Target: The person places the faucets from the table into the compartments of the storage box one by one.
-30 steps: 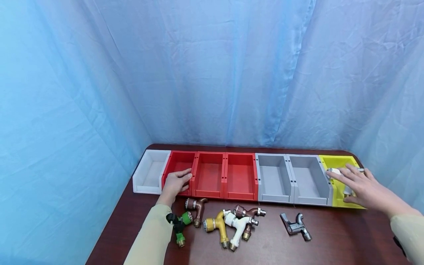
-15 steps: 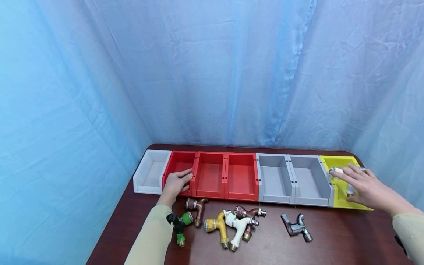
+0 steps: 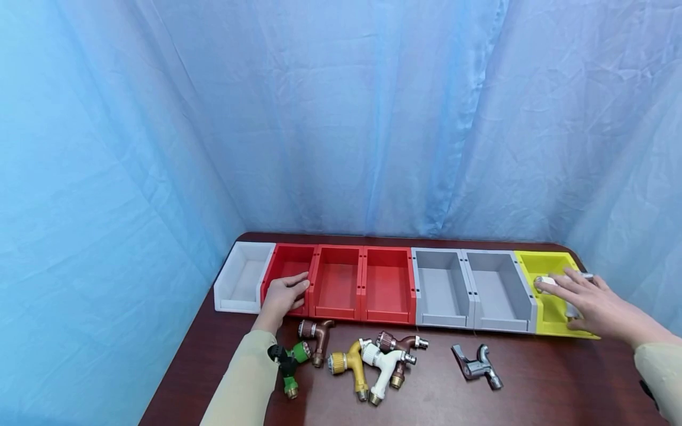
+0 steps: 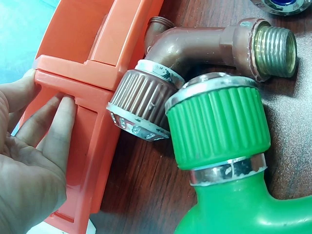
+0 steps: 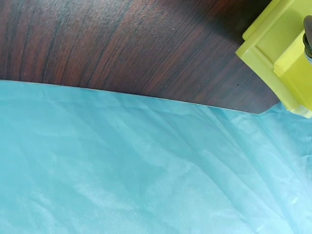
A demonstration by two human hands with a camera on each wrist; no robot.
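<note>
My right hand (image 3: 597, 302) is over the yellow bin (image 3: 551, 257) at the right end of the row, holding a white tap (image 3: 547, 283). Its fingers and thumb lie around the tap and cover most of its body. Only the tap's threaded end (image 5: 308, 46) shows at the edge of the right wrist view. My left hand (image 3: 283, 297) rests with loosely bent fingers against the wall of the leftmost red bin (image 3: 293, 251). Close by lie a brown tap (image 4: 200, 44) and a green tap (image 4: 219, 126).
On the brown table (image 3: 426, 396) lie a yellow tap (image 3: 356, 364), another white tap (image 3: 386, 367), another brown tap (image 3: 398, 376) and a chrome tap (image 3: 476, 367). A white bin (image 3: 229, 304), red bins and grey bins (image 3: 501, 323) fill the row. A blue curtain (image 3: 341, 118) hangs behind.
My right hand has shifted slightly right with the white tap, which sits lower inside the yellow bin. My left hand and the taps on the table have stayed put.
</note>
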